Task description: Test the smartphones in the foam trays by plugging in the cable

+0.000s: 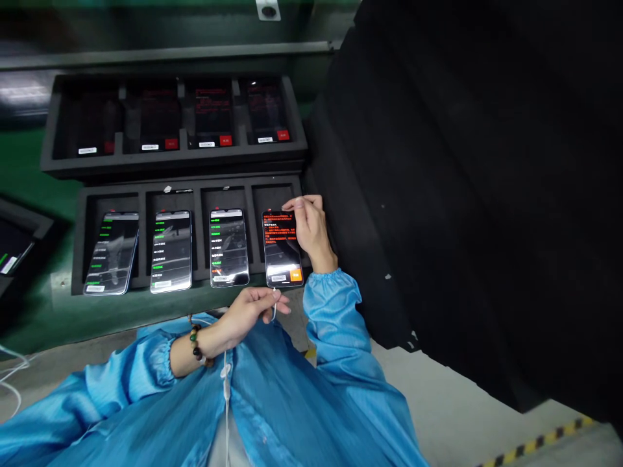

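A phone (281, 256) with red and white text and an orange box on its screen rests tilted in the rightmost slot of the near black foam tray (197, 272). My right hand (312, 230) grips this phone by its upper right edge, fingertips at the top. Just below the phone's bottom edge, my left hand (250, 308) pinches the end of a thin white cable (275, 310). The plug meets the phone's lower edge; whether it is fully in cannot be seen. To the left, three more phones (230, 250) with green and white text lie in the other slots.
Behind is a stacked black tray (175, 161) holding several dark phones with red text. Tall stacked black foam (438, 194) stands close on the right. Part of another tray (24, 220) shows at the left edge, with a loose white cable (14, 373) below it.
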The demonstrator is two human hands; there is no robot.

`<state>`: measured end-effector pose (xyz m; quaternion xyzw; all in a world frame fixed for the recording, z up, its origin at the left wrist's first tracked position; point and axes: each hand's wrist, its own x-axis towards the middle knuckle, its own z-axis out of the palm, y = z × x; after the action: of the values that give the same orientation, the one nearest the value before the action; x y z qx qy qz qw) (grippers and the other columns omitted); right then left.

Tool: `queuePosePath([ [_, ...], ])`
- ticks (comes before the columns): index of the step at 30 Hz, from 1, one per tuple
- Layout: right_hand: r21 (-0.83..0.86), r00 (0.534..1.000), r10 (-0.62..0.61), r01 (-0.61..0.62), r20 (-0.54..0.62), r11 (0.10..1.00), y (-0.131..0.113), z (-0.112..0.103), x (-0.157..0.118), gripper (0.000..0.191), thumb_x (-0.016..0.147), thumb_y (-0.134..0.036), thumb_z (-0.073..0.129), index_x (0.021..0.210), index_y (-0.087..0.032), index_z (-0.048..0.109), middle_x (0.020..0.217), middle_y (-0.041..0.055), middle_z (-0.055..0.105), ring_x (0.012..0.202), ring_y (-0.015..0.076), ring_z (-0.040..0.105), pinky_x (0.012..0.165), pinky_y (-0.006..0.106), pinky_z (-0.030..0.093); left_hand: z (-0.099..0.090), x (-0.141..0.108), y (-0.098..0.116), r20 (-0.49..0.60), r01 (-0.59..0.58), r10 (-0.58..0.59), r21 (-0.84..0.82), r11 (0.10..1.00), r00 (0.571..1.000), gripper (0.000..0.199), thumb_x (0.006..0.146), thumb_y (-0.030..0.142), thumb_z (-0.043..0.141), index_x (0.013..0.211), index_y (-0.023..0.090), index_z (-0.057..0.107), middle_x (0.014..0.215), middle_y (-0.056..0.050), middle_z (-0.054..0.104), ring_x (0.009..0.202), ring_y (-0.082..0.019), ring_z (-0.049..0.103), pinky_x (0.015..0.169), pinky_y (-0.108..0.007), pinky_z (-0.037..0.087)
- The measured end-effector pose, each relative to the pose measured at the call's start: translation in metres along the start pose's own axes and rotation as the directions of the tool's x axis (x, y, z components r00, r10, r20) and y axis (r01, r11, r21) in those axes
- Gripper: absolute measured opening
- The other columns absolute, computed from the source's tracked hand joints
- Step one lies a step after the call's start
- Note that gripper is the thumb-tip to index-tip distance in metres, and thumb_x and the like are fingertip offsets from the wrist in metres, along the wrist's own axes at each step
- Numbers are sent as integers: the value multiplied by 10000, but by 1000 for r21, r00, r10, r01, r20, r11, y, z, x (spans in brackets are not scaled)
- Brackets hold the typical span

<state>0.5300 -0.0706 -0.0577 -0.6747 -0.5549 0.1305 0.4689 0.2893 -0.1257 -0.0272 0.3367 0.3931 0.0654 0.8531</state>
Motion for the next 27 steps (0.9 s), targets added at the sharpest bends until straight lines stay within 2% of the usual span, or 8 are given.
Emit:
queuePosePath([
  [8,-30,1000,-5,5,-2,1000,2,1,1,761,1171,-747,186,871,-292,718,950,75,790,1051,297,661,1035,509,546,2,1,0,-60,-27,25,-41,999,998,686,696,727,1004,959,104,890,911,-166,844,559,-73,365,607,-280,284],
  [12,-46,1000,9,-9,-3,999,0,2,1,794,1163,-765,165,856,-279,713,941,78,784,1042,289,664,1051,495,547,2,2,1,-74,-21,17,-64,998,997,701,669,724,1022,943,93,889,820,-137,815,553,-67,351,598,-275,269],
  [16,-67,1000,-3,3,10,998,0,2,3,766,1175,-735,185,865,-277,714,951,90,777,1043,292,673,1050,496,558,0,4,1,-58,-8,3,-82,997,998,708,658,723,1033,943,93,883,811,-114,805,550,-60,390,593,-261,279],
  [18,-63,1000,-3,5,25,998,-1,1,2,701,1174,-727,264,942,-272,743,987,101,783,1099,308,674,1070,509,567,-1,6,1,-45,2,-6,-77,997,999,730,646,730,1038,969,96,877,859,-118,821,556,-63,442,603,-256,324],
  [20,-52,999,-2,5,43,999,-5,-2,-5,604,1165,-709,370,1121,-260,771,1117,117,795,1220,325,662,1137,535,562,-2,7,1,-39,9,-12,-79,997,999,756,630,747,1038,986,103,866,929,-126,840,567,-69,500,626,-255,382],
  [23,-74,996,1,6,92,997,-16,-13,-26,515,1141,-637,518,1459,-267,683,1484,136,703,1478,336,566,1300,598,460,-3,7,1,-28,18,-21,-91,996,999,781,625,765,1033,1006,111,840,1032,-136,855,586,-77,562,653,-259,449],
  [25,-104,990,14,1,142,995,-22,-23,-45,584,1099,-601,620,1590,-286,588,1677,137,558,1609,352,454,1365,641,373,-4,6,1,-8,36,-37,-93,995,999,798,633,768,1029,1045,115,829,1083,-136,855,603,-82,595,669,-261,482],
  [27,-115,979,37,-14,200,993,-27,-30,-62,695,1047,-578,703,1656,-300,517,1768,136,444,1670,372,373,1385,667,333,-5,6,1,11,52,-51,-98,994,999,807,643,765,1027,1079,119,821,1111,-133,852,627,-88,623,687,-264,508],
])
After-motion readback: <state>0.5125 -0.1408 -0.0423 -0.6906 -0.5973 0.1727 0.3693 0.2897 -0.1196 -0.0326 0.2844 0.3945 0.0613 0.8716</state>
